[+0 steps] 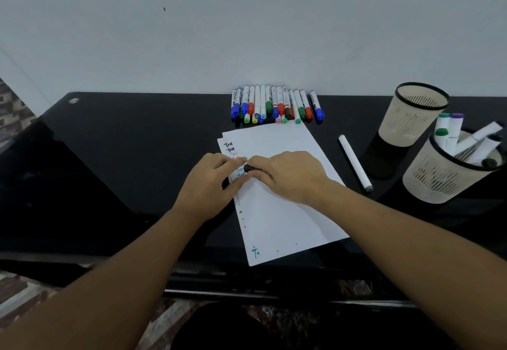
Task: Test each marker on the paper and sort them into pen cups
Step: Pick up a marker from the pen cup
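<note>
The right hand [285, 175] has its fingers [256, 164] curled narrowly round a short black marker piece [250, 168], of which only the dark blunt end shows past the knuckles; whether it is a cap or the marker's body cannot be told. The left hand [211, 185] meets it from the other side, its fingers bent and closing toward that same dark end, though what they pinch is hidden between the two hands. Both forearms reach in from the bottom edge and converge over the white sheets of paper [277, 212], which lie slanted on the glossy black surface [109, 157] and carry test scribbles along their left edge.

A row of capped coloured markers [274, 104] lies against the wall behind the paper. A single white marker [354, 161] lies just right of the paper. Further right stand two beige mesh pen cups with black rims: the far cup [411, 115] and the near cup [450, 174], which holds several white markers.
</note>
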The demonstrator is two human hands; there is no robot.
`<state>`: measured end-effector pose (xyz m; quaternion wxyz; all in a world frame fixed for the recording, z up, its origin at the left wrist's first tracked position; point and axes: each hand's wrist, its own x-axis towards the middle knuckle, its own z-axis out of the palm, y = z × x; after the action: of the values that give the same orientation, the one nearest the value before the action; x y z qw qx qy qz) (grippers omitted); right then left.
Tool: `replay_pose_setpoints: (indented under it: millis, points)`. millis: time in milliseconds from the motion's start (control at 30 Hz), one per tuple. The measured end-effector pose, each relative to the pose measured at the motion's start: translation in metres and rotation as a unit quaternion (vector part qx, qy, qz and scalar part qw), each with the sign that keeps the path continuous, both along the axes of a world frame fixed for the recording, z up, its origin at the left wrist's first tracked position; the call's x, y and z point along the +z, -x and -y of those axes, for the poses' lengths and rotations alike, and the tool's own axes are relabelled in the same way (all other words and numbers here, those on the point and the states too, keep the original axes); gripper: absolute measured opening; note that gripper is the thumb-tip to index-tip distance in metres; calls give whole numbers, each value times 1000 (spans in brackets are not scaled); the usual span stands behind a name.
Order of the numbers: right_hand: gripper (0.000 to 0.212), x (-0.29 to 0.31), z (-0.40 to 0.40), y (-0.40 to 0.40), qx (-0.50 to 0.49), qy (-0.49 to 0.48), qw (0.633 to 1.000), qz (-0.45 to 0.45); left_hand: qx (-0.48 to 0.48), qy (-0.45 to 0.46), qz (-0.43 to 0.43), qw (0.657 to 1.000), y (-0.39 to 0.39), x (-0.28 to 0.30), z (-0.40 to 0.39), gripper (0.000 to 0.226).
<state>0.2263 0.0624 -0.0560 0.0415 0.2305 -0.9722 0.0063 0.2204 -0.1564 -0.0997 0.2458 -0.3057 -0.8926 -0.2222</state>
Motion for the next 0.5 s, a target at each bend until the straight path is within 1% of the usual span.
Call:
replay_pose_setpoints:
  millis: [167,333,400,500]
  points:
    - [53,1,5,1,-27,-20,999,19,0,5,-15,1000,2,-2,3,33]
    - [51,7,7,1,-32,-5,999,42,-8,17,-20,1000,2,-2,3,29]
    - [43,8,7,-2,-28,29,998,40,-5,13,-10,1000,2,-2,4,27]
    - [27,10,0,-9,-32,146,984,93,34,-10,31,999,2,-2,6,26]
